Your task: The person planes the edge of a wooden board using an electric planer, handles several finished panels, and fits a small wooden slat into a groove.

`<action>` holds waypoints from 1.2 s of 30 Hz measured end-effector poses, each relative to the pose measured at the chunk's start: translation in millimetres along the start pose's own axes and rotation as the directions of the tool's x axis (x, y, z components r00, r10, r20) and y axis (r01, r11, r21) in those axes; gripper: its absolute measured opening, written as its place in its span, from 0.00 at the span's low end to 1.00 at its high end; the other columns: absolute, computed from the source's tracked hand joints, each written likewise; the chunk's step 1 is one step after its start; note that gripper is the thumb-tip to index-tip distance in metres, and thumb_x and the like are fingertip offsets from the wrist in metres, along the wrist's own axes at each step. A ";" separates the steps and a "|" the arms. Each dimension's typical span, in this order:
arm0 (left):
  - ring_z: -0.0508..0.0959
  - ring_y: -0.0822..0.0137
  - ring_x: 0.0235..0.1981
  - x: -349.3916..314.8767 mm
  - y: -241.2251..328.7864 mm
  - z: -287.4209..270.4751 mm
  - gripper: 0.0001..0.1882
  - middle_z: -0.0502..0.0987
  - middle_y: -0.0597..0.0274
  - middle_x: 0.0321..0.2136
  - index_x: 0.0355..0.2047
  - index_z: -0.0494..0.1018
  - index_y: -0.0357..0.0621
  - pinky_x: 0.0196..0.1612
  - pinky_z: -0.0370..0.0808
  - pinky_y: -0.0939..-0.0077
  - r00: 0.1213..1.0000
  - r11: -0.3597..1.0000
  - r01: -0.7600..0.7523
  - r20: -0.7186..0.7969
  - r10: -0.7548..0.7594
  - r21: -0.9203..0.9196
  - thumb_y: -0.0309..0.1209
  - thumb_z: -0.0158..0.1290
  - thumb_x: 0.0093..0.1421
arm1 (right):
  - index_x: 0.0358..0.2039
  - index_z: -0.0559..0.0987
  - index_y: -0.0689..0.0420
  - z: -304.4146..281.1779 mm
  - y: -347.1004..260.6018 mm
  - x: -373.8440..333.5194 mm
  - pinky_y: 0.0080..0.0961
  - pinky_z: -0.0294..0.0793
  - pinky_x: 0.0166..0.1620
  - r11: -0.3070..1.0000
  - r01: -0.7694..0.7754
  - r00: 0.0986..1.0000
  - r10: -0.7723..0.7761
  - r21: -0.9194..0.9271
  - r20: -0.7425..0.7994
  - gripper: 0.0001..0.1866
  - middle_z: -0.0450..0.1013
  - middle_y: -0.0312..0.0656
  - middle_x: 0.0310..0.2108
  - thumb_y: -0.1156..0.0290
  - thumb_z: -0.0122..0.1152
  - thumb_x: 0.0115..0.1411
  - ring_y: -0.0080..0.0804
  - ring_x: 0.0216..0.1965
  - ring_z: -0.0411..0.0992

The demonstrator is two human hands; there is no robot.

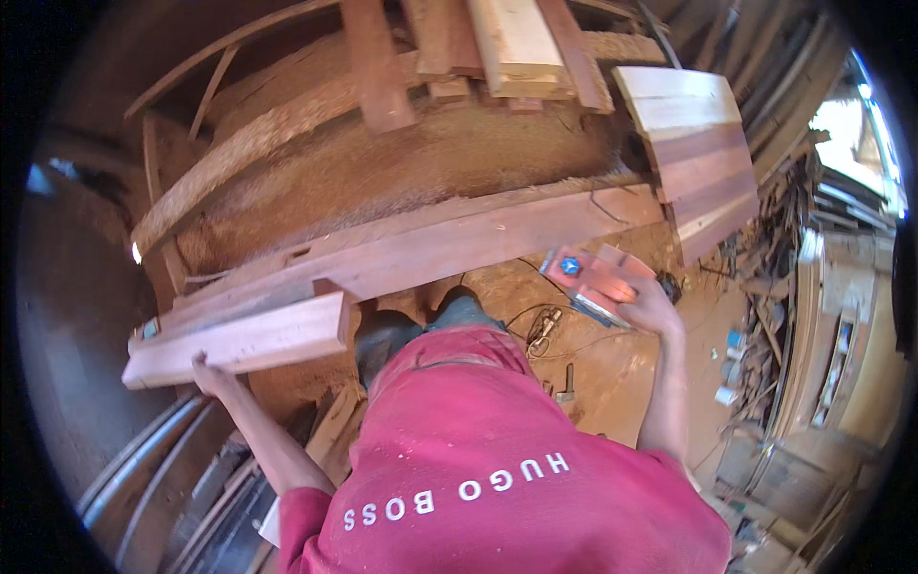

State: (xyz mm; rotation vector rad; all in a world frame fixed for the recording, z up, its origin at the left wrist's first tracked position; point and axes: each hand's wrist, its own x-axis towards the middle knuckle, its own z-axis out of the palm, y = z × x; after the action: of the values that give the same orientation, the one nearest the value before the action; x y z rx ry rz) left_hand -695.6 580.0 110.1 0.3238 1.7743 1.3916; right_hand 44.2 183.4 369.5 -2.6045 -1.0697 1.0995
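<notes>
With my left hand (207, 374) I grip the near edge of a short, thick wooden plank (258, 337); my thumb shows on its face and the other fingers are mostly hidden. The plank lies against a long reddish board (497, 232) at the work surface. My right hand (647, 306) is closed round the handle of an orange-red electric planer (595, 280) with a blue knob. The planer is held off to the right, in front of the long board and apart from the plank. Slight blur softens the planer and hand.
Several boards (521, 48) lie at the far side, above brown sawdust (459, 143). A wide striped panel (698, 158) leans at the far right. On the floor sit a coiled cord (543, 330) and a dark tool (566, 383). Scrap wood (765, 335) is heaped along the right.
</notes>
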 end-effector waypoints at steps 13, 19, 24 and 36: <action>0.77 0.53 0.41 -111.2 58.3 -40.9 0.24 0.74 0.46 0.42 0.42 0.68 0.20 0.48 0.76 0.56 0.964 0.988 -0.127 -0.223 0.143 0.088 0.30 0.55 0.50 | 0.52 0.79 0.41 41.4 23.3 121.5 0.40 0.68 0.58 0.894 0.376 0.921 -0.391 -0.242 -0.012 0.28 0.76 0.48 0.48 0.78 0.60 0.48 0.45 0.53 0.72; 0.77 0.54 0.38 -151.3 73.2 -32.9 0.20 0.75 0.48 0.39 0.37 0.72 0.23 0.44 0.78 0.57 0.941 0.982 -0.188 -0.288 0.177 -0.011 0.30 0.58 0.47 | 0.48 0.80 0.42 35.2 14.8 164.0 0.56 0.62 0.59 0.874 0.262 0.959 -0.284 -0.410 0.009 0.21 0.73 0.46 0.53 0.73 0.58 0.53 0.48 0.58 0.67; 0.75 0.59 0.37 -164.2 72.5 -30.7 0.16 0.76 0.52 0.38 0.33 0.75 0.30 0.43 0.74 0.62 0.914 0.973 -0.215 -0.334 0.230 0.082 0.30 0.59 0.47 | 0.44 0.82 0.45 41.4 42.8 205.6 0.48 0.74 0.50 0.861 0.246 0.967 -0.251 -0.445 0.050 0.19 0.78 0.48 0.43 0.74 0.61 0.51 0.46 0.48 0.76; 0.73 0.62 0.39 -158.1 61.2 -43.6 0.16 0.74 0.55 0.36 0.35 0.76 0.31 0.46 0.70 0.64 0.949 0.972 -0.228 -0.237 0.209 -0.055 0.31 0.59 0.49 | 0.49 0.79 0.38 29.7 57.2 230.2 0.42 0.73 0.51 0.820 0.181 0.983 -0.163 -0.544 0.080 0.23 0.78 0.41 0.46 0.58 0.68 0.50 0.43 0.49 0.75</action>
State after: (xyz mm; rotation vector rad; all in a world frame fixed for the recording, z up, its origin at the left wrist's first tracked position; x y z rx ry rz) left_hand -647.5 469.6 237.1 0.3340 1.9058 1.7135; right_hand 168.9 286.1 193.2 -2.8113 -1.8250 0.8878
